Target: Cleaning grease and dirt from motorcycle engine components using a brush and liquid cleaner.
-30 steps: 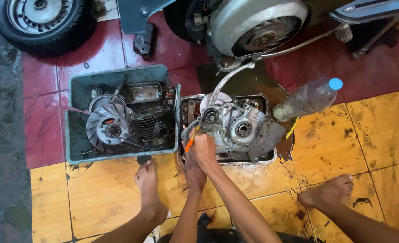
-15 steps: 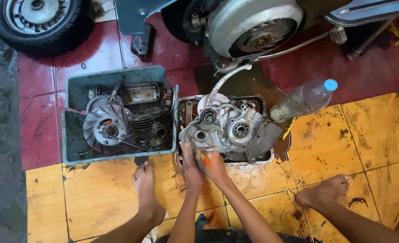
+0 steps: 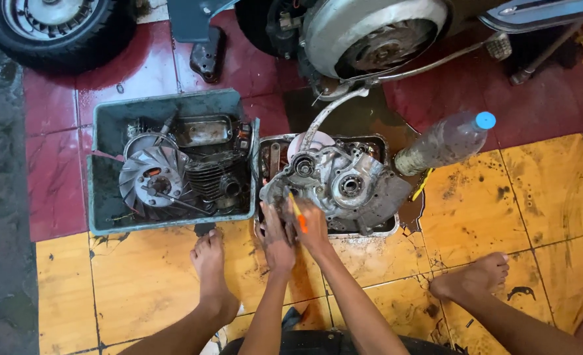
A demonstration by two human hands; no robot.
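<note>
Two hands on one part: grey cast-metal engine crankcase [image 3: 344,187], sitting in a shallow metal tray [image 3: 370,231] on the yellow tiled floor [image 3: 541,197], just ahead of the person's feet. Right hand [image 3: 312,227] is clenched round a thin orange-handled tool [image 3: 297,213], tip angled up against the near-left edge of the case. Left hand [image 3: 275,235] lies on the same edge, touching the case, fingers curled over the rim; whether that grip is actually closed on it, cannot tell. The hands are just beside each other, almost touching.

Just left of the tray, touching it: grey-green plastic tub [image 3: 107,131] holding a silver finned flywheel fan [image 3: 152,185], a dark finned cylinder block [image 3: 209,181] and a rectangular metal cover [image 3: 204,129]. Right of the tray: clear plastic bottle with a blue cap [image 3: 446,141], lying tilted, base against the tray's far-right corner. Bare left foot [image 3: 209,263] is near the tub's front edge, bare right foot [image 3: 475,279] well apart on the right.

Behind, on red tiles [image 3: 54,164]: scooter body with a round silver side cover [image 3: 377,36], and a loose black tyre on its rim [image 3: 54,26] at far left.
</note>
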